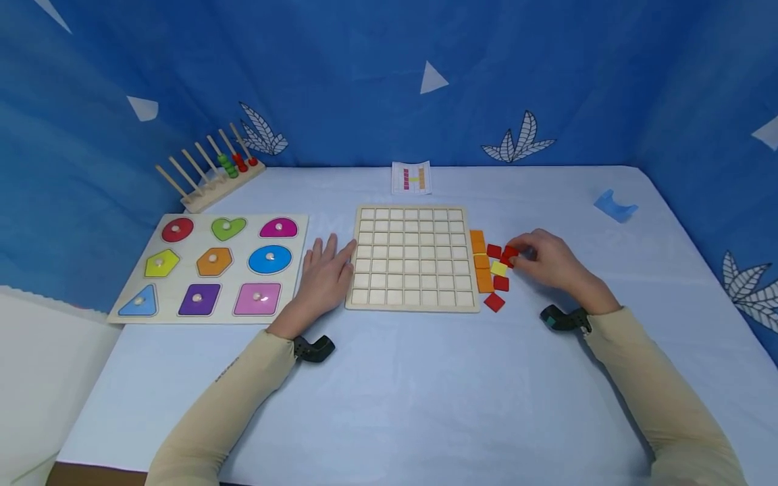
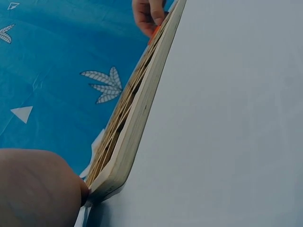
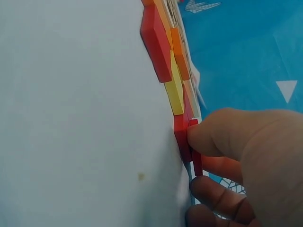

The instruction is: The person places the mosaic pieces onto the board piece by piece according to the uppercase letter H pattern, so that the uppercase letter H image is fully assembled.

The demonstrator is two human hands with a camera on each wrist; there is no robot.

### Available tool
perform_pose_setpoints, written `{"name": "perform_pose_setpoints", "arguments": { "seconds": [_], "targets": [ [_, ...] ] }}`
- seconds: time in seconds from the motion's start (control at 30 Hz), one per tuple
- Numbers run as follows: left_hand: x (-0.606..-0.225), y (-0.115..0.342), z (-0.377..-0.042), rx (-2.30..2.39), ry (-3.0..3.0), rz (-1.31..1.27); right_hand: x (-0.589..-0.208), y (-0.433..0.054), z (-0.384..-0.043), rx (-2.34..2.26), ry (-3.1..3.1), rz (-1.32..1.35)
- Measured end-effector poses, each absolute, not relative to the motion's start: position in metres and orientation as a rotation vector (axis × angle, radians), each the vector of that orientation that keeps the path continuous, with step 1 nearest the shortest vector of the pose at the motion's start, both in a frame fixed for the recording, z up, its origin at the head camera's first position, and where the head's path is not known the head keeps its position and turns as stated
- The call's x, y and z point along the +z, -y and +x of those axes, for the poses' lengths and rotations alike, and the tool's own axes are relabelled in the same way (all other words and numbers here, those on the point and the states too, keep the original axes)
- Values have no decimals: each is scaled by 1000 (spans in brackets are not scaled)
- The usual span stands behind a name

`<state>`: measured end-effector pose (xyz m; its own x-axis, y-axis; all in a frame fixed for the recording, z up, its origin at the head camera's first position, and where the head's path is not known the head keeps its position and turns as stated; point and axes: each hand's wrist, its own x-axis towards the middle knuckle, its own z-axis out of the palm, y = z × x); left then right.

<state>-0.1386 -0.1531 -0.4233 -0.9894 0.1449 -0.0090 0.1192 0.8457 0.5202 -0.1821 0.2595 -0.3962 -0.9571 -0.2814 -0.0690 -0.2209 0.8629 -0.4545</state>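
Observation:
A wooden grid board (image 1: 410,310) of square cells lies flat in the middle of the table. My left hand (image 1: 325,280) rests beside its left edge with the fingers straight, the thumb side touching the frame. Right of the board, my right hand (image 1: 547,260) pinches a small red square tile (image 3: 196,153) between thumb and finger, close to another red tile (image 3: 181,137). Around it lie a yellow tile (image 1: 498,268), a lower red tile (image 1: 495,302) and several others. Orange tiles (image 1: 483,280) form a column along the board's right edge.
At the left lies a shape puzzle board (image 1: 227,315) with knobbed pieces. Behind it stands a peg rack (image 1: 213,192) with green and red beads. A pattern card (image 1: 410,190) is behind the grid board, and a blue curved piece (image 1: 614,208) lies at the back right.

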Motion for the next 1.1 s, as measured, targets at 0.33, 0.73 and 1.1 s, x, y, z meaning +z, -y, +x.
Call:
{"name": "perform_pose_setpoints", "arguments": {
  "seconds": [0.33,0.73,1.1],
  "targets": [
    [-422,152,-140,820,-2981,217,-397,-260,-184,-725,-2881,-361],
    [-422,152,-141,822,-2985,196,-392,-257,-188,-650,-2918,-421],
    [-425,151,-138,775,-2998,212,-386,-247,-199,-647,-2961,-544]
  ]
}}
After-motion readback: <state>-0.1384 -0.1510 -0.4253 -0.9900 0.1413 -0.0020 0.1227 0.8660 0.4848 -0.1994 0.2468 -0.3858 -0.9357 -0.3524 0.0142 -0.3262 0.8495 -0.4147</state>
